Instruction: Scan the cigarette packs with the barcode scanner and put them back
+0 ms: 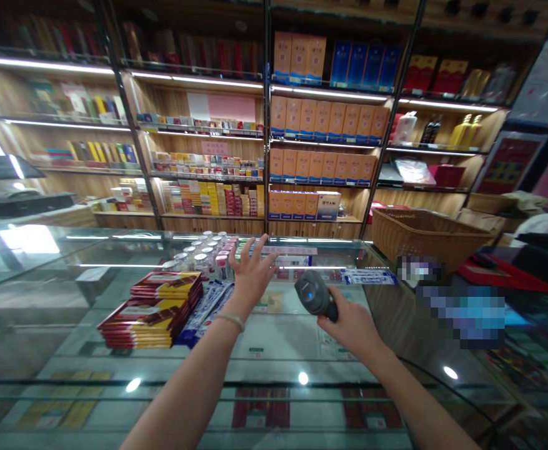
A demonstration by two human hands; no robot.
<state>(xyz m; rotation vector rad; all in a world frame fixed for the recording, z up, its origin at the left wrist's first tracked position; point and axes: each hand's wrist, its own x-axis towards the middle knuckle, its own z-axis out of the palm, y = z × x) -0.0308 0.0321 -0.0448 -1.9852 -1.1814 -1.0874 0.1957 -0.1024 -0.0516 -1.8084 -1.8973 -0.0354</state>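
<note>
My right hand (pixel 355 325) is wrapped round the handle of a dark grey barcode scanner (pixel 312 292), whose head points up and to the left over the glass counter (pixel 283 337). With fingers spread, my left hand (pixel 254 275) hovers beside several small clear jars with white lids (pixel 202 257) and holds nothing. Left of that wrist lie two stacks of red and yellow chocolate packs (pixel 147 319). Between the stacks and my left forearm is a pile of blue and white long packets (pixel 207 310). More blue and white packets (pixel 368 277) lie farther right.
A brown wicker basket (pixel 428 237) stands on the counter at the right, beside a red sheet (pixel 508 275). A black cable (pixel 447 387) runs beneath my right forearm. Lit wooden shelves with orange boxes (pixel 327 119) fill the back wall. Black equipment (pixel 25 203) sits at the far left.
</note>
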